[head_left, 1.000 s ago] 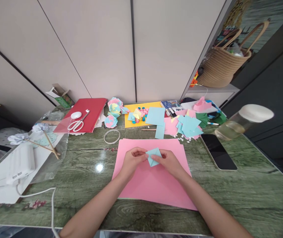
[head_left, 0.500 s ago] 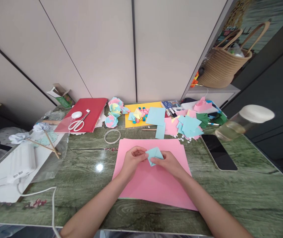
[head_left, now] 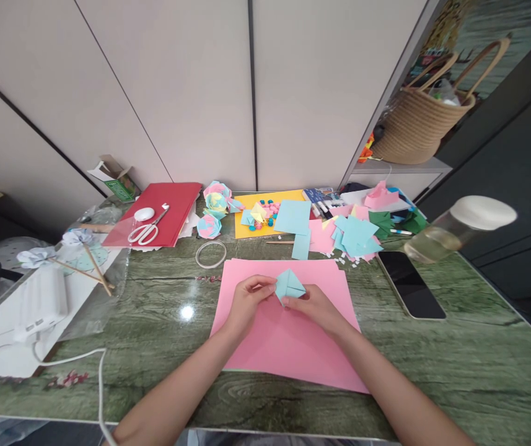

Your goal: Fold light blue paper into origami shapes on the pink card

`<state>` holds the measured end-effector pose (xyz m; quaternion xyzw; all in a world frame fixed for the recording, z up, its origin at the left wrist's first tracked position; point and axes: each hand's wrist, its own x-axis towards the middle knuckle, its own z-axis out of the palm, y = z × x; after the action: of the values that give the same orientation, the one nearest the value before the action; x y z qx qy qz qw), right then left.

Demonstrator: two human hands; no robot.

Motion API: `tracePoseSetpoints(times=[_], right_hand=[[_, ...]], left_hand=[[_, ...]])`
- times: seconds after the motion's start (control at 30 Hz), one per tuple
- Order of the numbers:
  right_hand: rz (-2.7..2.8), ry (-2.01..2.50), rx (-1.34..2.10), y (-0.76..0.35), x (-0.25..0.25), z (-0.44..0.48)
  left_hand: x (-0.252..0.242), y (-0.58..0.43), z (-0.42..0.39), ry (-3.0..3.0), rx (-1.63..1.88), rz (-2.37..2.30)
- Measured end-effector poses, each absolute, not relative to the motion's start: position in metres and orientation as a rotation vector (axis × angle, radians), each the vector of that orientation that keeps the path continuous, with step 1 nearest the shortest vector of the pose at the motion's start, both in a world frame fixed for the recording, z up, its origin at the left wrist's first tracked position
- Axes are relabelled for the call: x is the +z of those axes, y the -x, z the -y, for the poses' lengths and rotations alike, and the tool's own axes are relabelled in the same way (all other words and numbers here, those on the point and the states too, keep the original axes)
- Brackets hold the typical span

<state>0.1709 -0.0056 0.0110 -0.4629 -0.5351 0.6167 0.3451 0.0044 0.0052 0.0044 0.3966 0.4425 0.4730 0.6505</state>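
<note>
A small folded piece of light blue paper (head_left: 289,284) is held up between both hands, with crease lines and flaps showing on its face. My left hand (head_left: 250,301) pinches its left corner between thumb and fingers. On the other side, my right hand (head_left: 315,306) grips the lower right edge, thumb in front and fingers partly hidden behind. Beneath both hands lies a stack of pink paper sheets (head_left: 288,347). Behind it are loose blue squares (head_left: 292,217) and a heap of cut blue paper (head_left: 359,236).
A phone (head_left: 411,285) and a tilted-looking clear bottle (head_left: 437,235) stand to the right. Scissors (head_left: 144,232) rest on red paper (head_left: 176,210) at back left. A tape-like ring (head_left: 210,254), folded paper balls (head_left: 209,226) and a white power bank (head_left: 42,303) with cable are leftward.
The folded blue paper has turned in my fingers, so its corner now points up and different creases show. Both hands stay nearly in the same place.
</note>
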Motion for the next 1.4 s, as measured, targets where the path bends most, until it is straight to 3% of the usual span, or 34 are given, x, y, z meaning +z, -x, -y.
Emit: tracePoseSetpoints(times=[1.4], right_hand=[[1.302,1.207,1.566,-0.177,0.019,0.002]], left_hand=[[0.011,-0.007,-0.005,-1.045,0.998,-1.118]])
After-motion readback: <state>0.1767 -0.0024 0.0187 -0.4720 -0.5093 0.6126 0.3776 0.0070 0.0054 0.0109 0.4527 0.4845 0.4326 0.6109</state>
